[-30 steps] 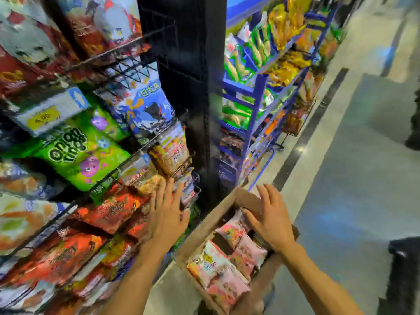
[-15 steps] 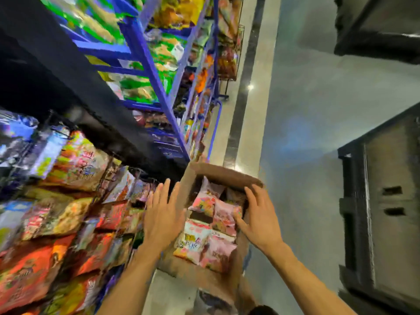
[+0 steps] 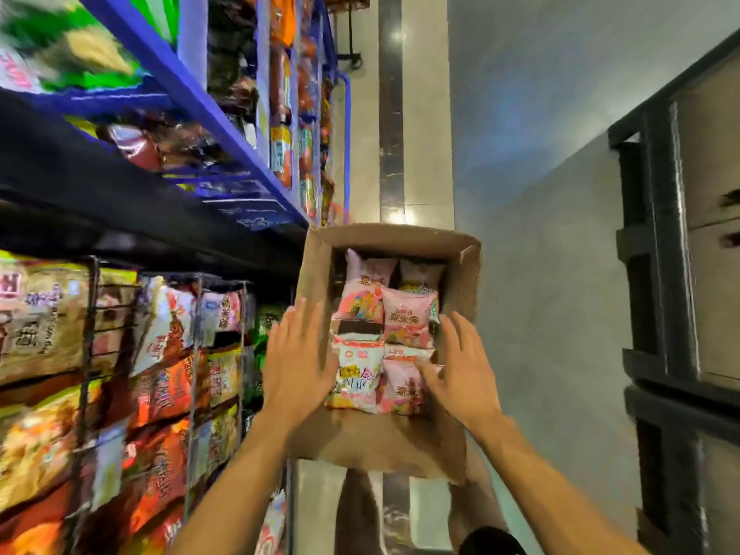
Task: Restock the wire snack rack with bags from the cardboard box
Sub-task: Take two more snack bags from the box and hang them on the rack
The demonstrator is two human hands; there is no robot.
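An open cardboard box [image 3: 316, 266] sits on the floor in front of me, holding several pink and white snack bags [image 3: 406, 318]. My left hand [image 3: 298, 358] hovers over the box's left wall with its fingers spread, holding nothing. My right hand [image 3: 460, 370] is over the box's right side, fingers apart, its thumb touching a pink bag [image 3: 400, 388] at the near right. The wire snack rack [image 3: 192, 354] stands on the left, filled with orange, red and tan bags.
A blue shelf unit [image 3: 224, 114] with more snacks runs along the aisle beyond the rack. Black crates or cabinets [image 3: 680, 274] stand at the right. Grey floor lies between them, with a dark tile strip [image 3: 390, 114] running ahead. My foot shows below the box.
The view has swung from the rack down to the box. Both hands have moved over the box, the right hand now lower and touching a pink bag.
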